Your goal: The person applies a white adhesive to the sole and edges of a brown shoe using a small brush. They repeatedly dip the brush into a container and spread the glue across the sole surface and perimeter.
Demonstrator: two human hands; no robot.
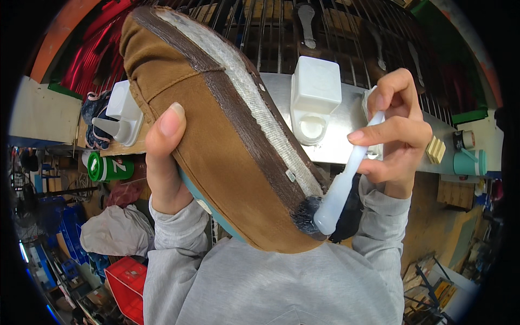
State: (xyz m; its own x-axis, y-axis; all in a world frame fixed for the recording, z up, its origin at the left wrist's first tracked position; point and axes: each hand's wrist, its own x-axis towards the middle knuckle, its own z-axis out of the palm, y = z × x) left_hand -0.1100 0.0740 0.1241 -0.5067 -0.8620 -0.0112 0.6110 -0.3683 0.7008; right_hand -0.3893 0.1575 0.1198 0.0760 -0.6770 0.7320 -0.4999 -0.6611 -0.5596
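My left hand (167,146) grips a brown suede shoe upper (216,130) from its left side, thumb on the suede, other fingers hidden. The upper is held up at a slant, its underside turned partly toward the right. A dark, wet-looking band runs along its lower border, beside a pale woven-textured strip (246,81). A teal piece (219,219) shows inside, likely a shoe last. In my right hand (398,127) is a white plastic brush (346,173), pinched between thumb and fingers. Its dark bristles touch the border at the upper's lower end.
Beyond the shoe are white square-bodied containers (317,89) on a metal surface, then a rod rack (260,32) carrying shoe soles (306,24). A green bottle (111,167) lies at left. A teal mug (470,162) stands at right; a red crate (127,284) is low at left.
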